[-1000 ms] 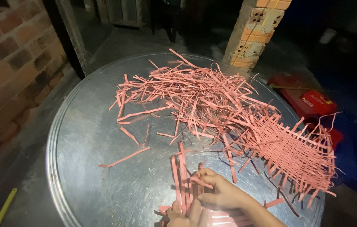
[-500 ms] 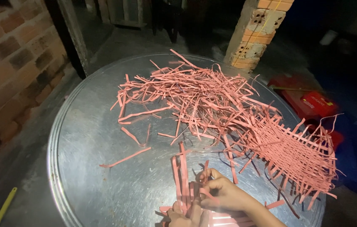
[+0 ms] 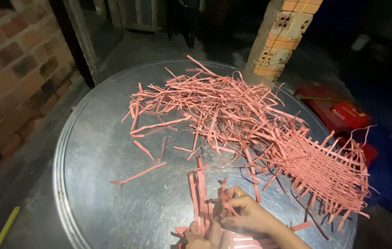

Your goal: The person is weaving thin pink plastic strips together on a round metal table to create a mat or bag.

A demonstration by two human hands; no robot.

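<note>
Both hands work close together at the near edge of the round metal tray (image 3: 99, 184). The right hand (image 3: 246, 214) has its fingers curled and pinches a thin pink strip (image 3: 226, 196) between thumb and fingertips. The left hand (image 3: 200, 237) is low at the bottom edge, pressed onto a few upright strips (image 3: 199, 193) that stand side by side; whether it grips them I cannot tell. These strips lie just under and in front of the fingers, touching them.

The tray is wide, shiny and scratched, with a raised rim. On its far half lies a loose pile of strips (image 3: 210, 106), flat, narrow and curling. On the right side rests a woven mat (image 3: 325, 168) of the same pink material, with free ends sticking out on all sides. A brick pillar (image 3: 281, 37) stands behind the tray.
</note>
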